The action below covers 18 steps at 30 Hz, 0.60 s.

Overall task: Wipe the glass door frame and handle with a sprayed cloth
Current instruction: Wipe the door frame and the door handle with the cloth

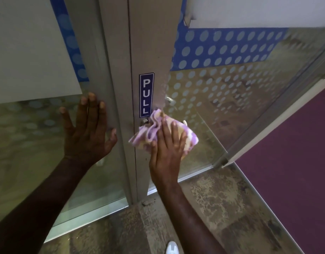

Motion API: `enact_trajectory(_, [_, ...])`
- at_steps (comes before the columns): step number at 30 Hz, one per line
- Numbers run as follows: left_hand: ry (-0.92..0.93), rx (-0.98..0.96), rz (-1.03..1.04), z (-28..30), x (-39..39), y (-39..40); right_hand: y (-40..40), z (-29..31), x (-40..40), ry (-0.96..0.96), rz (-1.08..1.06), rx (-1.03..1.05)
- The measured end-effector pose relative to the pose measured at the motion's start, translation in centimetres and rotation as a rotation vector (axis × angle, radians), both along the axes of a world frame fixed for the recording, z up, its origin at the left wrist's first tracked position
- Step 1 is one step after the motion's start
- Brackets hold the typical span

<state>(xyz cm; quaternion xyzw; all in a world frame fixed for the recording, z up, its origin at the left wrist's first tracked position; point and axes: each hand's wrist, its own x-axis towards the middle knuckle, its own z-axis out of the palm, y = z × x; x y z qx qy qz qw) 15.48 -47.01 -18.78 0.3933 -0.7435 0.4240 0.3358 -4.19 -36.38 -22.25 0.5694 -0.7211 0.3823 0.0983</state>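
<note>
1. our right hand (167,153) lies flat with fingers pressed together on the cloth (164,133), pinning it against the door frame (150,43) just below the sign; we judge the flat palm spreads pressure so the cloth rubs the metal rather than slipping. our left hand (88,129) is spread wide and empty, fingers apart, braced on the neighbouring fixed frame (101,70), likely to steady us and keep the door from swinging.
2. we count two glass panels: the door's own pane (222,99) with its dotted film, hinged open to the right, and the fixed pane (20,143) on the left.
3. one door frame upright carries the work; the cloth sits on its lower middle, so we judge the stretch above and below is yet to be covered.
4. one cloth, purple, white and yellow, bunched into folds, its top edge touching the handle area.
5. one blue "pull" sign (146,95) stands just above the cloth.
6. handle fittings (170,101): we see two or three small metal pieces around the cloth; part is hidden, so we cannot count them surely.
7. one white shoe tip (172,248) shows on the floor (222,208).
</note>
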Motion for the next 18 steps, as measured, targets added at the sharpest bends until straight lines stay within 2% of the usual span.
enact_trajectory(2, [-0.001,0.02,-0.008,0.0,0.0,0.0,0.5,-0.4,1.0,0.113,-0.007,0.013])
enact_trajectory(8, [0.013,0.039,-0.023,0.0,-0.1,0.1,-2.0,-0.9,0.5,0.409,-0.258,-0.011])
enact_trajectory(12, [0.014,0.048,-0.02,-0.1,-0.1,0.2,-2.9,-0.4,-0.5,0.432,-0.272,-0.076])
enact_trajectory(18, [0.006,0.045,-0.019,0.0,-0.1,0.2,-3.3,0.8,-0.6,0.428,-0.217,-0.027])
